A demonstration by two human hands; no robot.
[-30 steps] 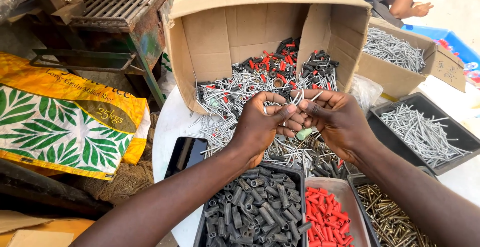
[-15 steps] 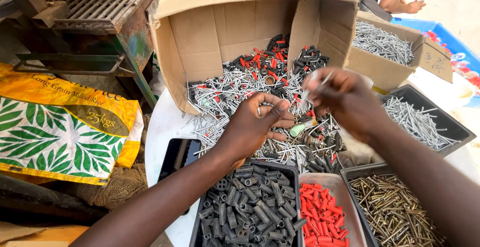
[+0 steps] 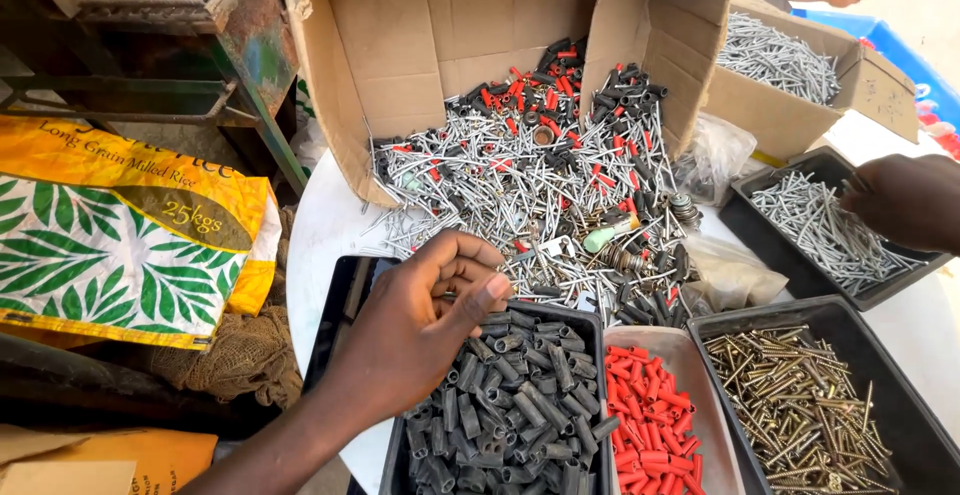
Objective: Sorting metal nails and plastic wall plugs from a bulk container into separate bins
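Two hands work well apart: the cardboard box (image 3: 420,45) spills mixed screws and plugs onto the worktop (image 3: 320,225); left hand (image 3: 425,330), fingers curled together, hovers over the grey-plug tray (image 3: 590,320); right hand (image 3: 905,200) reaches into the silver-screw tray (image 3: 760,180), grip unclear.

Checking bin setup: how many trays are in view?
4. Grey-plug tray under the left hand; red-plug tray beside it; brass-screw tray bottom right; silver-screw tray by the right hand. More may lie off-frame.

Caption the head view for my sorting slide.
Left hand over a tray of dark wall plugs; right hand at a tray of silver screws.
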